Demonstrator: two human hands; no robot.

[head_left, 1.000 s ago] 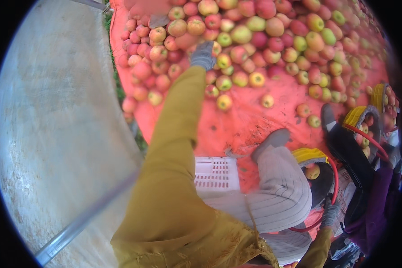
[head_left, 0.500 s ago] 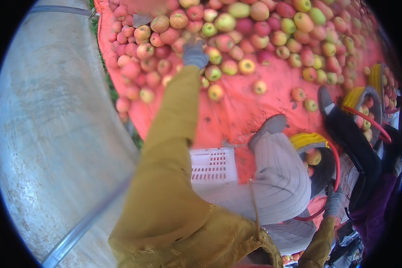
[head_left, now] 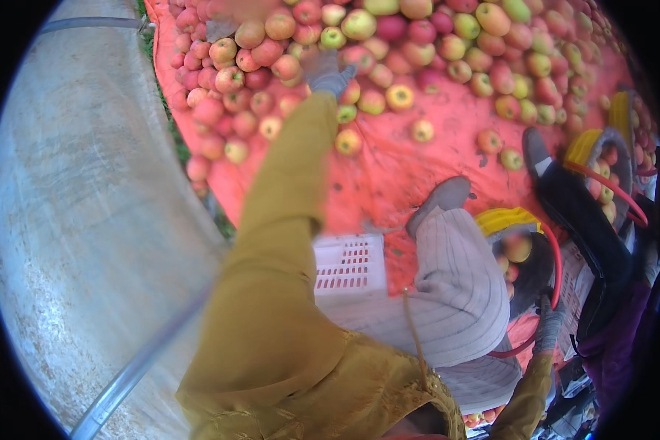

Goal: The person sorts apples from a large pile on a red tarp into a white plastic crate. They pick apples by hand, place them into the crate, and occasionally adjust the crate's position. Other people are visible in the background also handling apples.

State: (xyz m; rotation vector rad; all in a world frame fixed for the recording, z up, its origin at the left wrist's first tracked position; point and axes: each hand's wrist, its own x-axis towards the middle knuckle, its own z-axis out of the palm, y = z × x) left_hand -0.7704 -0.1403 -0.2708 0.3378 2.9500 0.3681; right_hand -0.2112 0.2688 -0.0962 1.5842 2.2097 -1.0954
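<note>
In the head view, the left hand, in a grey glove, reaches in at the near edge of a heap of apples. Its thumb stands out to the right, away from the fingers, which are blurred among the fruit; how far they are bent, and whether they have hold of an apple, I cannot tell. The apples are red, yellow and green, and lie on a red sheet. A few sit singly on the near side of the heap, apart from it.

The right hand, gloved too, is low on the right, its fingers closed around the red handle of a bucket with a yellow rim. Some apples are inside that bucket.

A white crate with slotted sides lies between the left sleeve and a bent leg in pale striped trousers. Farther right are a co-worker's dark leg and purple sleeve, beside a second bucket with apples in it. A grey slab fills the left side.
</note>
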